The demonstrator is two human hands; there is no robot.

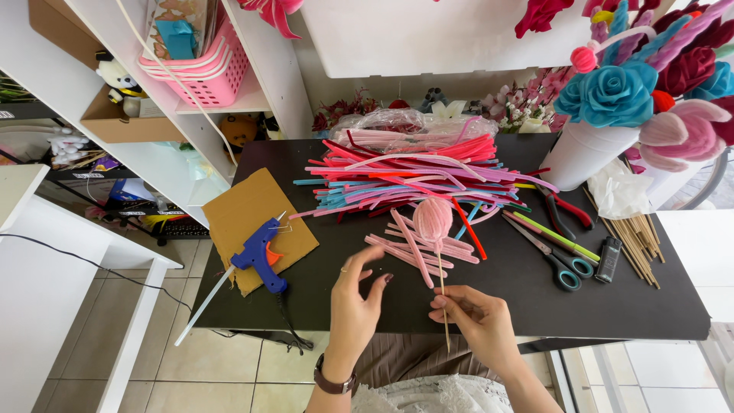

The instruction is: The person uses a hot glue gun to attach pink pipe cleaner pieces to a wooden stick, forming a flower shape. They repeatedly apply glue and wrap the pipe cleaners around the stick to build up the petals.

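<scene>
We pinch the thin wooden stick (443,302) of the pink fuzzy bud (433,218) steady in our right hand (478,321); our left hand (358,302) hovers released above the black desk's (497,298) near edge.

Craft workshop: pipe cleaners (413,180), glue gun (260,255), scissors (552,260).

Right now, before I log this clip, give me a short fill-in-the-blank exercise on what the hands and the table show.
1. The right hand pinches a thin wooden stick topped with a fuzzy bud coloured ____.
2. The left hand is open and holds ____.
3. The blue glue gun rests on a piece of ____.
4. The scissors lie on the side of the person's ____ hand.

Missing words: pink; nothing; cardboard; right
</scene>
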